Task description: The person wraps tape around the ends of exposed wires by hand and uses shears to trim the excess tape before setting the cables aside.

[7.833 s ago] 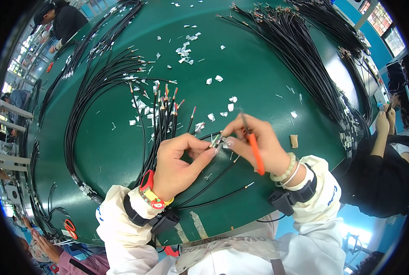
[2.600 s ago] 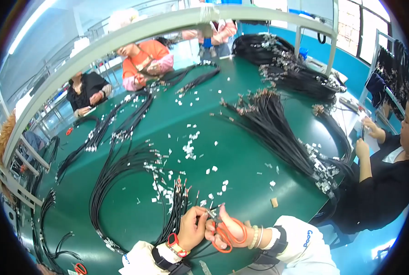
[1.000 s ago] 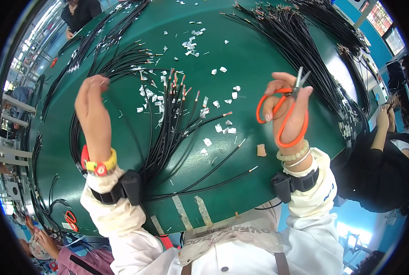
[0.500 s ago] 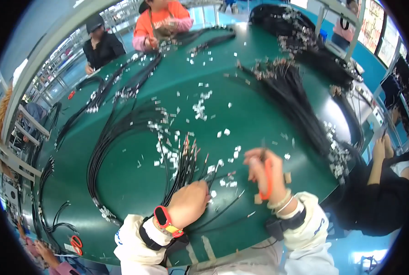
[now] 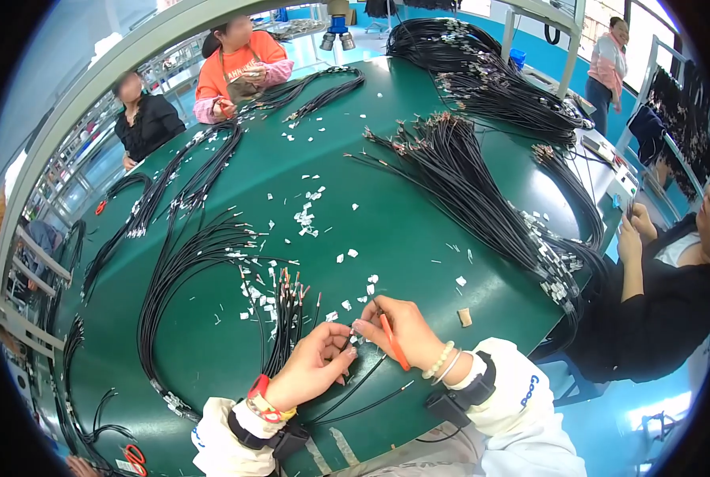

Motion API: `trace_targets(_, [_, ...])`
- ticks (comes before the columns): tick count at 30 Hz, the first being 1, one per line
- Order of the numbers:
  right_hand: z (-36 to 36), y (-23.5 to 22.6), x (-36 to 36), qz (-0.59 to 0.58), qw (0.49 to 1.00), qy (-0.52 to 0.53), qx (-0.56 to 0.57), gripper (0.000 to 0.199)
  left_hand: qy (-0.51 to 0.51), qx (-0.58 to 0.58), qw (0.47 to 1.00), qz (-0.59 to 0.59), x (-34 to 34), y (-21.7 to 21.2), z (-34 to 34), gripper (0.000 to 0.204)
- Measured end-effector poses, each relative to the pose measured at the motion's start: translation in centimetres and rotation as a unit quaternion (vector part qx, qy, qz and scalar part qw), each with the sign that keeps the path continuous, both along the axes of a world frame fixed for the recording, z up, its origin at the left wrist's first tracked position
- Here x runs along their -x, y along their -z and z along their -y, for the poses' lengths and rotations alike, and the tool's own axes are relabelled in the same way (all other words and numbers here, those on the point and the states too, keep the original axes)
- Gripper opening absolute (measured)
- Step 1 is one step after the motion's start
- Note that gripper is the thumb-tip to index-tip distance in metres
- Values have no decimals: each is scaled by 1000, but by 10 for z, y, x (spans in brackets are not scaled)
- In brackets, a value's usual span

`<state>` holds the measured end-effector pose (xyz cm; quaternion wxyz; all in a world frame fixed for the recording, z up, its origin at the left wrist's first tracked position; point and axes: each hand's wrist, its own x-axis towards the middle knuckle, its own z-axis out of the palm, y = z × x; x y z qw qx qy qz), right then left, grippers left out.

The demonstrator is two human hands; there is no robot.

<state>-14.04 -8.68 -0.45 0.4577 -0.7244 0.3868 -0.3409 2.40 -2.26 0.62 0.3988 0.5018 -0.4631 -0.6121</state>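
Note:
My left hand [image 5: 303, 374], with a red band at its wrist, is closed with thumb and fingertips on a thin black cable. Most of that cable is hidden behind the hand. Opposite it, my right hand [image 5: 415, 334] has a pair of orange-handled scissors [image 5: 391, 343] tucked in its grip; the blades are hidden. Its thumb and forefinger are pinched at the cable's end, touching or nearly touching the left fingertips. Just beyond my left hand lies a bundle of black cables [image 5: 289, 326] with stripped, coppery ends. Two loose black cables [image 5: 363, 411] lie below my hands.
White scraps [image 5: 306, 219] litter the green table [image 5: 387, 222]. A long black cable bundle [image 5: 482, 191] lies to the right, a curved one [image 5: 152, 318] to the left. Red scissors [image 5: 135, 458] rest near the left front edge. A seated person in black [image 5: 641, 326] works at the right; others sit across.
My right hand, with the scissors, has moved left and down to meet my left hand. My left hand has turned, its fingertips now facing the right hand. The view has shifted slightly.

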Motion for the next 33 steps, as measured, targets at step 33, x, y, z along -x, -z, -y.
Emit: trace_targets(33, [-13, 7, 1, 113, 990, -60, -61, 14, -13, 127, 990, 54, -5, 12, -2, 9])
